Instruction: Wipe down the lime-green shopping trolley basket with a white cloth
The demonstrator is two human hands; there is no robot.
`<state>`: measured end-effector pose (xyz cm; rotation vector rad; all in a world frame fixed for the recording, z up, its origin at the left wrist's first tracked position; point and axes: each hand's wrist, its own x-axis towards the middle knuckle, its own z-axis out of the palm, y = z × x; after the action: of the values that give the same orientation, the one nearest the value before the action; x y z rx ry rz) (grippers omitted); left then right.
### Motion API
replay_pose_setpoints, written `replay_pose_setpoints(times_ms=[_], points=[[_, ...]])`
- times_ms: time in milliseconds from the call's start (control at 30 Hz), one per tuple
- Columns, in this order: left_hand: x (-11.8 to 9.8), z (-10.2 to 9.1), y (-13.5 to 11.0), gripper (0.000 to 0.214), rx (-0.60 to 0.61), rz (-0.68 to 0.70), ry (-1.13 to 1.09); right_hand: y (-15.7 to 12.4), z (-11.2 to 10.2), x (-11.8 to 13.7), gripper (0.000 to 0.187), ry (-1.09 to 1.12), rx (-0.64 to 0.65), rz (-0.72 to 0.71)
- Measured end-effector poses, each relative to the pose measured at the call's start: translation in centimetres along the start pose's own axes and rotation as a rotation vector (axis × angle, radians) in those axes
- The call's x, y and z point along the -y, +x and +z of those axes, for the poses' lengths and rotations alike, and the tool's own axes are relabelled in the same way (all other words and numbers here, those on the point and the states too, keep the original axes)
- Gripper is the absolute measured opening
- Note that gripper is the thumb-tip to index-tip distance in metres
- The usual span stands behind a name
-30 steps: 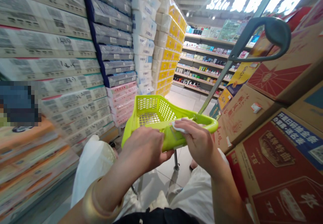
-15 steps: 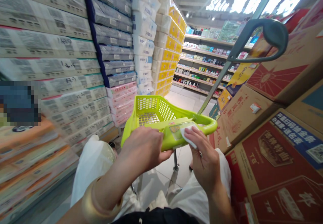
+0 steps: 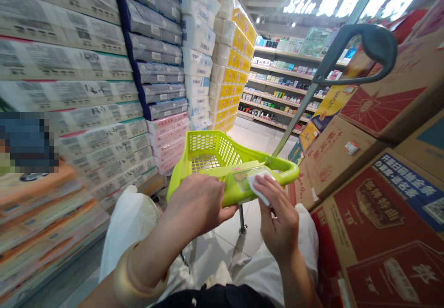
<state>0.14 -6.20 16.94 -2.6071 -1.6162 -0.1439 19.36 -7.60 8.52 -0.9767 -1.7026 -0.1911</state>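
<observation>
In front of me stands a lime-green shopping cart [image 3: 175,171] with a perforated basket. My left hand [image 3: 199,201] is wrapped round the left part of its handle bar, thumb on the underside. My right hand [image 3: 279,215] presses a folded white cloth or tissue [image 3: 258,188] against the clear label panel [image 3: 242,178] on the handle. The fingers lie over the white piece, which covers the panel's right end. A metal pole [image 3: 296,118] rises past the handle's right side, carrying a grey loop-shaped grip [image 3: 360,56].
Stacked packs of paper goods [image 3: 161,67] wall the left side. Printed cardboard cartons [image 3: 381,206] are piled close on the right. Ahead, stocked shelves [image 3: 280,86] stand beyond the tiled floor [image 3: 243,134]. My knees flank the cart's handle.
My right hand has shifted very slightly with the white piece, still against the label panel. My left hand and the cart stay in place.
</observation>
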Motion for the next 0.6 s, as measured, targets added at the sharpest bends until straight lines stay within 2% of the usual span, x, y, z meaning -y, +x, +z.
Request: replay_pose_setpoints(times_ms=[100,167,233,333,400,533,600], points=[[0.1,0.2,0.0,0.041,-0.01,0.004,-0.004,0.5,-0.3,-1.4,0.029,-0.055,-0.125,0.074],[0.1,0.3,0.0,0.042,-0.019,0.007,0.0,0.5,-0.2,-1.5,0.028,-0.101,-0.162,0.105],[0.1,0.4,0.0,0.043,-0.02,0.008,0.008,0.1,0.1,-0.6,0.031,-0.084,-0.119,0.055],[0.1,0.4,0.0,0.043,-0.011,0.008,0.008,-0.8,0.9,1.4,0.038,0.01,0.023,-0.084],[0.1,0.3,0.0,0.043,-0.011,0.014,0.004,-1.0,1.2,1.6,0.041,0.035,0.05,-0.12],[0.2,0.3,-0.1,0.042,-0.029,0.019,0.009,-0.3,0.5,-0.7,0.036,-0.053,-0.136,-0.01],[0.2,0.4,-0.1,0.042,-0.036,0.02,0.011,-0.1,0.2,-1.2,0.034,-0.093,-0.172,0.047]])
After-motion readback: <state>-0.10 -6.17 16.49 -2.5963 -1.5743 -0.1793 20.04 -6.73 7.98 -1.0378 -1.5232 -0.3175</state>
